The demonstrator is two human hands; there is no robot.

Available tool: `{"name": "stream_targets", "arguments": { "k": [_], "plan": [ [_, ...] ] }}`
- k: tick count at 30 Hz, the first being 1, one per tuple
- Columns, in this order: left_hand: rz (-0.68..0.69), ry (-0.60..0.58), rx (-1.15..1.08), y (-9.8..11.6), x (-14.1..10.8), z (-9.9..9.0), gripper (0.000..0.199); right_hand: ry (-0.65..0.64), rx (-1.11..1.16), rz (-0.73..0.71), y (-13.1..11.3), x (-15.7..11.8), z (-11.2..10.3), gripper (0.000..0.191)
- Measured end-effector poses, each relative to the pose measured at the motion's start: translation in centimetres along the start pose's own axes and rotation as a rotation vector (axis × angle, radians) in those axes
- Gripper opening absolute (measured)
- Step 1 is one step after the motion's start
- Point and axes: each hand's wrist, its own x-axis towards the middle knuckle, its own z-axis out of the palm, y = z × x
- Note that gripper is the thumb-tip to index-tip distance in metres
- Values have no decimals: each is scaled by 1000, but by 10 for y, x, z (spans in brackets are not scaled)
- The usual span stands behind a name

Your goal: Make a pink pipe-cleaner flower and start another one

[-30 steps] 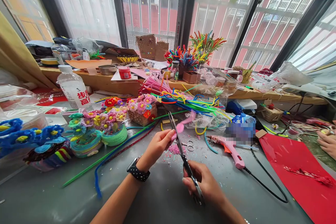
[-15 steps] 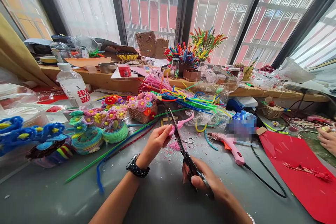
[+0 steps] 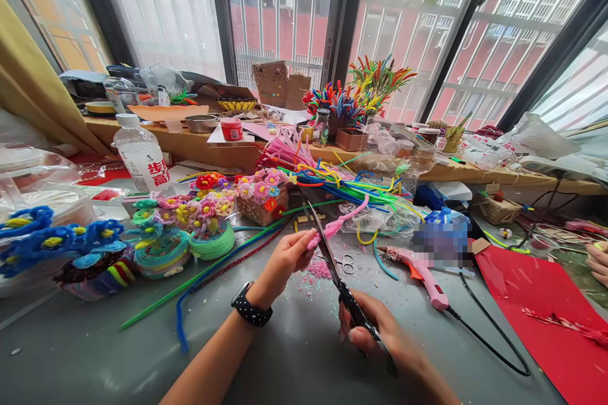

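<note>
My left hand (image 3: pixel 289 261), with a black watch (image 3: pixel 251 305) on its wrist, pinches the end of a pink fuzzy pipe cleaner piece (image 3: pixel 338 223). In my right hand (image 3: pixel 373 328) is a pair of black scissors (image 3: pixel 349 296), its fingers around the handles. The long blades point up and lie across the pink piece, just right of my left fingertips. Below on the grey table is a pile of pink clippings (image 3: pixel 318 269), beside small silver scissors (image 3: pixel 348 264).
A pink glue gun (image 3: pixel 422 275) with a black cord lies right, near red sheets (image 3: pixel 541 304). Pipe cleaner flowers (image 3: pixel 102 237) and a bottle (image 3: pixel 141 155) stand left. Loose pipe cleaners (image 3: pixel 351 186) lie behind my hands. Another person's hand (image 3: pixel 598 264) shows at the right edge.
The view has shifted slightly, moving most things a little to the right in the picture. The pink piece now points further up and right. Both hands keep their holds.
</note>
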Motion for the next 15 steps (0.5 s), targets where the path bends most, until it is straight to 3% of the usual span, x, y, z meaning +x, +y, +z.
{"name": "stream_targets", "arguments": {
  "k": [10, 15],
  "plan": [
    [107, 33, 110, -5, 0, -1, 37, -50, -5, -15, -6, -1, 0, 52],
    [83, 14, 221, -1, -1, -2, 38, -33, -19, -19, -3, -1, 2, 51]
  ]
}}
